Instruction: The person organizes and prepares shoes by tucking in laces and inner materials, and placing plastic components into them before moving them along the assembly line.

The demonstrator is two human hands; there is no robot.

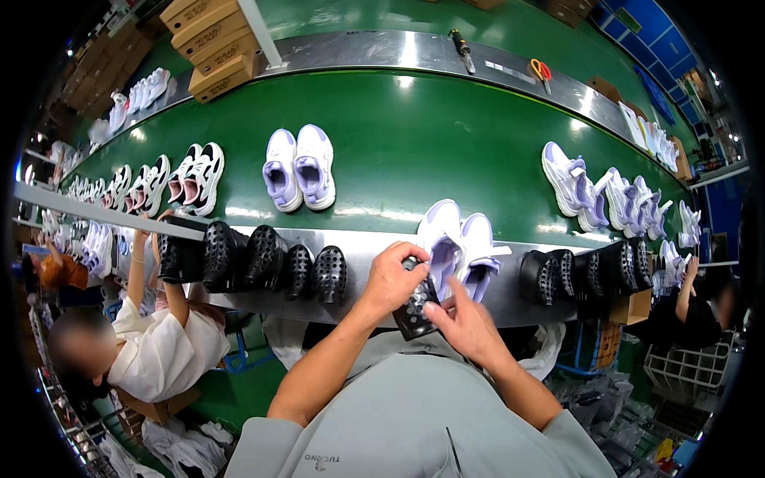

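A black shoe form (414, 311) dotted with holes is held upright in front of my body, at the near edge of the metal ledge. My left hand (391, 280) is closed round its upper end, fingers and thumb pinching it. On its lower right side presses the thumb of my right hand (472, 325); that hand's index finger points up and is slightly blurred. Just beyond my hands stands a pair of white and lilac sneakers, the left sneaker (441, 231) partly hidden behind my fingers and the right sneaker (479, 252) beside it with a pale strip at its collar.
Several black shoe forms (264, 253) line the ledge at left, more (587, 271) at right. Sneaker pairs (298, 166) rest on the green belt (414, 135). Beyond are shoe boxes (211, 44), scissors (542, 73) and a screwdriver-like tool (461, 49). Co-workers (163, 342) work on both sides.
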